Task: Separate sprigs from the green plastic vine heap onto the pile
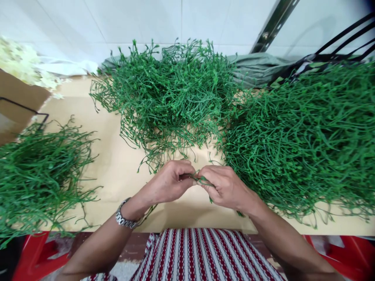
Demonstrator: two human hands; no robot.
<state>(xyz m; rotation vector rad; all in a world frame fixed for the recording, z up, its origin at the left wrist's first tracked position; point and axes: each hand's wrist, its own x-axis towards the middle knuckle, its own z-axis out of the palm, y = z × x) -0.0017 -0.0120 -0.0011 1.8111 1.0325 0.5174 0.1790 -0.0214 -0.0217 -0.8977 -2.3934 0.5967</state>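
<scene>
Close to the table's front edge, my left hand [168,182] and my right hand [227,186] meet fingertip to fingertip. Between them they pinch a thin green plastic stem [205,181], part of it hidden by the fingers. A bit of stem pokes out below my right hand, and another thin strand shows under my left wrist by the metal watch [124,216]. Just beyond the hands lies a loose heap of green stems [175,97] with small budded tips. My right hand is nearest to a larger heap of the same stems [304,144].
A third pile of green stems [41,175] lies at the left, beside a cardboard box [22,99] and pale cream flowers [26,64]. The tan tabletop [109,156] meets a tiled wall. Black metal bars [345,39] stand at the back right; red stools [38,257] are below.
</scene>
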